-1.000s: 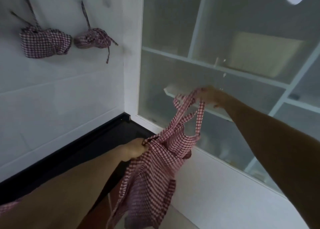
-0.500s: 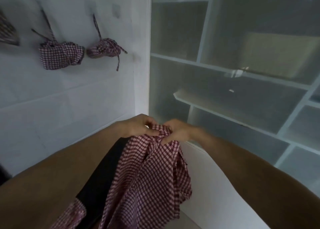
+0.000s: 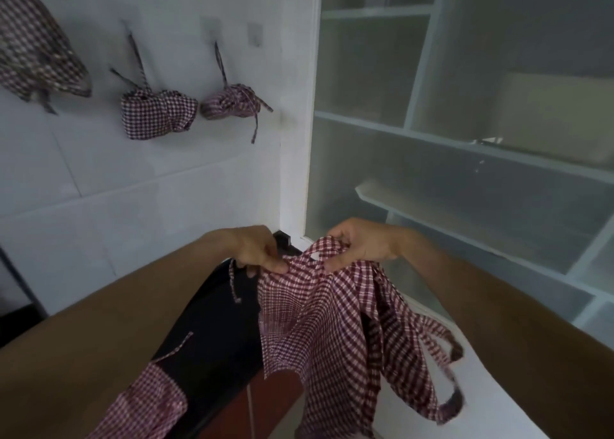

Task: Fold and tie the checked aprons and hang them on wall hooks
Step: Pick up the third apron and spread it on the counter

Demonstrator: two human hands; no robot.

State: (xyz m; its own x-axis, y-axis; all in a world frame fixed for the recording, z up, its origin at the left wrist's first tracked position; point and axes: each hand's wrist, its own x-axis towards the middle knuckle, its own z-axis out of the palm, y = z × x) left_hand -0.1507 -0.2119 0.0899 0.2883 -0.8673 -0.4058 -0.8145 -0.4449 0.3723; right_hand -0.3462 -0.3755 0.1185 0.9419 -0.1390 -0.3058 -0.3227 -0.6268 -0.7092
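Nearest to us, a loose bit of checked cloth [image 3: 146, 402] lies over the person's left forearm, below and left of the apron [image 3: 319, 325] being worked. That apron hangs in mid-air in front of the person, its top edge stretched between the two hands, its long straps [image 3: 432, 345] trailing down to its right. The left hand [image 3: 255, 250] pinches the top edge at the left corner, a thin tie [image 3: 232, 282] dangling just beneath it; the right hand [image 3: 358, 245] grips the bunched cloth at the right of that edge. A second ago the right arm was flung out toward the frosted cabinet [image 3: 465, 139], holding the neck strap high; now both hands have come in together on the bib, which looks like the start of the fold. Beyond the apron, up on the white wall [image 3: 99, 179], two tied bundles [image 3: 156, 112] [image 3: 232, 104] and a third apron [image 3: 33, 49] hang from hooks; one hook [image 3: 254, 34] right of them is bare.
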